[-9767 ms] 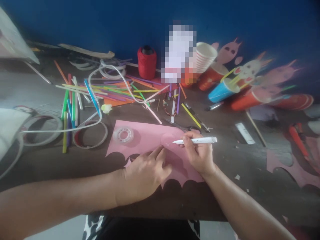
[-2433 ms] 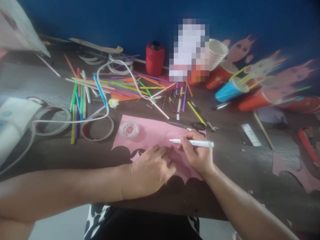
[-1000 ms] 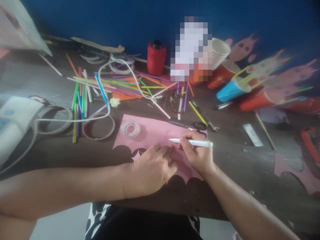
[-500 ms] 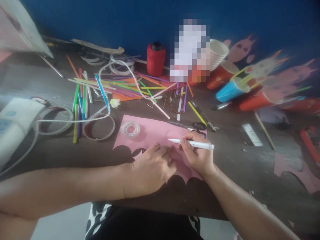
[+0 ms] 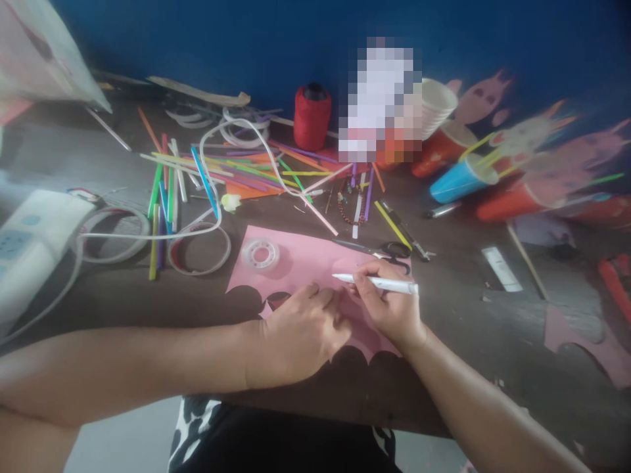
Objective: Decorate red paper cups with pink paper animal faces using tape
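Barely any change over the last second: right hand [image 5: 389, 309] still pinching the white pen [image 5: 377, 283], tip low over the pink paper sheet [image 5: 305, 259], left hand [image 5: 303, 335] still flat, fingers together, pinning it on the table [image 5: 148, 302].

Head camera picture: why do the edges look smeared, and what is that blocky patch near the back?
In the head view, the middle is fairly sharp: the right hand holding the white pen over the pink paper, the left hand pressing it. Toward the right edge, the paper cups and cut-out figures smear. The blocky patch is deliberate pixelation. Light is dim and soft, without glare.
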Demonstrator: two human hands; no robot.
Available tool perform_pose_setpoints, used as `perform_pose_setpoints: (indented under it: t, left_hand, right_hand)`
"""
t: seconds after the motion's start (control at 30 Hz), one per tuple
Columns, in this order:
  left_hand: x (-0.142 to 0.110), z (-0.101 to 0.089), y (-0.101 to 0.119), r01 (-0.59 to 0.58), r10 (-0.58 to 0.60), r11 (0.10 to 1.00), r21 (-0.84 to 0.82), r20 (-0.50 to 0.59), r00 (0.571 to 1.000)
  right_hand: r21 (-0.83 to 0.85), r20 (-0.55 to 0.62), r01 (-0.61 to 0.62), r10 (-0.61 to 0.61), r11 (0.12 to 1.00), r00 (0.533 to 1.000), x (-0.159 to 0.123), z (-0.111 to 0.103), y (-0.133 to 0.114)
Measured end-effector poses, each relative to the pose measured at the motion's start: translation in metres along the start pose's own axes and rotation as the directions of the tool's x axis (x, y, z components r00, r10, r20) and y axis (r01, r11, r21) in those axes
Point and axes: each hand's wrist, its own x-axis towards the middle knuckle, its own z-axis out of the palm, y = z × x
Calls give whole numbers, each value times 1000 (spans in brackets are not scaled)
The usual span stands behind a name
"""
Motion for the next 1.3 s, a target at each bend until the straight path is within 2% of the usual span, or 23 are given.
perform_pose_setpoints:
  t: [0.2, 0.27, 0.37, 0.5, 0.6, 0.7, 0.77, 0.97, 1.3]
  left_hand:
    - [1, -1, -1, -7, 7, 1000, -12, -2, 1000]
    - [1, -1, -2, -7, 7, 1000, -24, 5, 1000]
    - [0, 0, -3, 7, -7, 999, -41, -11, 1000]
    - [2, 0, -5, 24, -26, 997, -73, -23, 999]
    - [4, -2, -7, 45, -49, 993, -108, -35, 998]
    - [6, -4, -10, 53, -60, 990, -129, -44, 997]
    - [6, -4, -12, 55, -62, 987, -149, -46, 997]
    - [7, -2, -17, 72, -86, 976, -205, -65, 994]
    - [9, -4, -17, 99, -122, 968, -233, -87, 989]
  right_hand:
    - [-3, -4, 52, -52, 999, 999, 1, -3, -7]
    - [94, -118, 50, -38, 994, 992, -1, -4, -8]
    - [307, -332, 34, 74, 951, 941, -2, -6, -3]
    - [515, -401, 43, 197, 856, 894, 5, -11, 7]
    - [681, -328, 50, 243, 731, 913, 10, -17, 14]
    - [808, -154, -19, 242, 589, 958, 11, -21, 17]
    - [836, -67, -66, 221, 544, 973, 8, -21, 18]
    - [794, 59, -132, 142, 593, 988, -2, -13, 15]
    - [782, 84, -133, 108, 609, 991, -2, -13, 11]
